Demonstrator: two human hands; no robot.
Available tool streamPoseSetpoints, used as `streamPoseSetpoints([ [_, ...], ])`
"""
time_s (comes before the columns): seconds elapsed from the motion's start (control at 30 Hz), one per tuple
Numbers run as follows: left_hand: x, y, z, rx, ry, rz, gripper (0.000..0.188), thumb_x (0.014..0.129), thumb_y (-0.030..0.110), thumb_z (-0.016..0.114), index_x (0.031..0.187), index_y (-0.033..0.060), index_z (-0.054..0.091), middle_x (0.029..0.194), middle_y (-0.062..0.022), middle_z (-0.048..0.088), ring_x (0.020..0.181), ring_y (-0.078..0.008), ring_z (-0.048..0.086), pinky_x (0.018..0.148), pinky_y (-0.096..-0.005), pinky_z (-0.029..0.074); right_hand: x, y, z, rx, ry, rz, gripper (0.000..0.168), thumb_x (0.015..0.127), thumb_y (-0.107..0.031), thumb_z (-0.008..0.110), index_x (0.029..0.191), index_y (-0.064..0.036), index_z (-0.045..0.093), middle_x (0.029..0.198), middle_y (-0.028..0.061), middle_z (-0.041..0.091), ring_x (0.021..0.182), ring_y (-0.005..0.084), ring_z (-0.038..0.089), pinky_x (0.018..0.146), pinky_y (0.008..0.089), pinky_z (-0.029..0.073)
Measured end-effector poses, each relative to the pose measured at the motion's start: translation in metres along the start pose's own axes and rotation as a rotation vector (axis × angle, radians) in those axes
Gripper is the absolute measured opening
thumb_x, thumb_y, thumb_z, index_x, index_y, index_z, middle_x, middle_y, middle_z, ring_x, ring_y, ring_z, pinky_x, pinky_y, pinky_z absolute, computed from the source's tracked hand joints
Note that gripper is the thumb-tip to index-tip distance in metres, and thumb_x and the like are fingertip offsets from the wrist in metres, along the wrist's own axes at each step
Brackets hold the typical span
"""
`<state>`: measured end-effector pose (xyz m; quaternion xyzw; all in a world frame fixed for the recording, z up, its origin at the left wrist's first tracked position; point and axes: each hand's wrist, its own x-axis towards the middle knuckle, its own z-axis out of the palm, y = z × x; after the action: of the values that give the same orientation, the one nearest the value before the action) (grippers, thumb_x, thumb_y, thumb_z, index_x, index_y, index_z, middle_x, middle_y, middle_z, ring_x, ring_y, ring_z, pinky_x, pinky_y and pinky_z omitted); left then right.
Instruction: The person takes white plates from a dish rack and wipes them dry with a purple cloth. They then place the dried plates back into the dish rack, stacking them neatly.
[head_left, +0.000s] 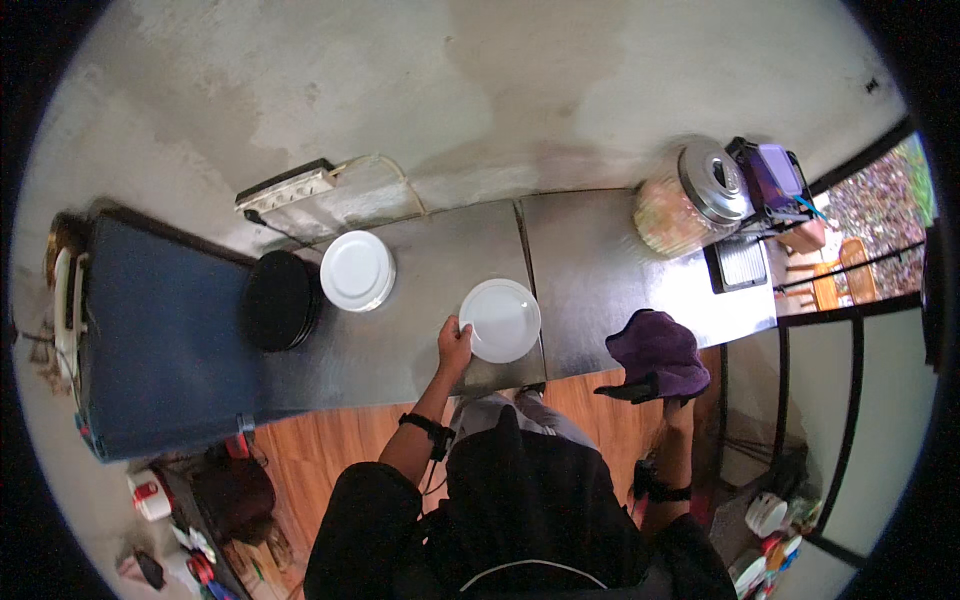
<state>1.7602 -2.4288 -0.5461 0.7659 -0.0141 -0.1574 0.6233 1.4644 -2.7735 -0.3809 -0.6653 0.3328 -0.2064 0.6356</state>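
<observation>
My left hand (454, 346) grips the left rim of a round white plate (500, 321), thumb on top, over the metal counter (442, 255). Whether the plate rests on the surface or is slightly raised, I cannot tell. A purple cloth (660, 352) with a dark edge is draped over my right hand (677, 403), near the counter's front edge. The cloth hides most of that hand's fingers. Left of the held plate stands a stack of white plates (358, 271). Beside that is a stack of round black plates or trays (279, 301).
A large jar with a metal lid (716, 182) stands at the back right, near a purple container (778, 171) and a small ridged tray (739, 263). A power strip (289, 191) with a plugged cable is against the wall. A dark blue chest-like box (165, 322) bounds the left.
</observation>
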Motion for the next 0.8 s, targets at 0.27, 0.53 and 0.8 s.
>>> streamPoseSetpoints([
  [0.27,-0.075,0.182,-0.026,-0.082,-0.054,-0.044,0.013,0.097,0.016,0.060,0.100,0.0051,0.054,0.068,-0.0006,0.059,0.063,-0.0066,0.054,0.056,-0.0246,0.044,0.058,-0.044,0.078,-0.027,-0.401,0.094,0.056,0.092,-0.010,0.057,0.143,-0.002,0.037,0.137,0.0102,0.051,0.125,0.0225,0.048,0.106,0.0362,0.040],
  [0.53,-0.140,0.269,0.011,-0.295,0.137,0.052,0.032,0.101,0.027,0.056,0.120,0.0018,0.058,0.095,-0.0053,0.068,0.087,-0.0112,0.061,0.078,-0.0272,0.050,0.033,-0.072,0.177,0.638,-0.600,0.466,0.040,0.087,-0.002,0.060,0.126,-0.007,0.053,0.109,0.0070,0.063,0.097,0.0226,0.064,0.083,0.0379,0.056],
  [0.8,-0.155,0.298,-0.025,0.043,0.191,0.132,0.034,0.100,0.027,0.057,0.112,-0.0037,0.065,0.084,-0.0059,0.069,0.080,-0.0098,0.058,0.070,-0.0307,0.050,0.036,-0.092,0.199,0.367,-0.929,0.315,0.041,0.086,0.003,0.061,0.127,-0.003,0.054,0.111,0.0071,0.064,0.101,0.0190,0.062,0.089,0.0358,0.053],
])
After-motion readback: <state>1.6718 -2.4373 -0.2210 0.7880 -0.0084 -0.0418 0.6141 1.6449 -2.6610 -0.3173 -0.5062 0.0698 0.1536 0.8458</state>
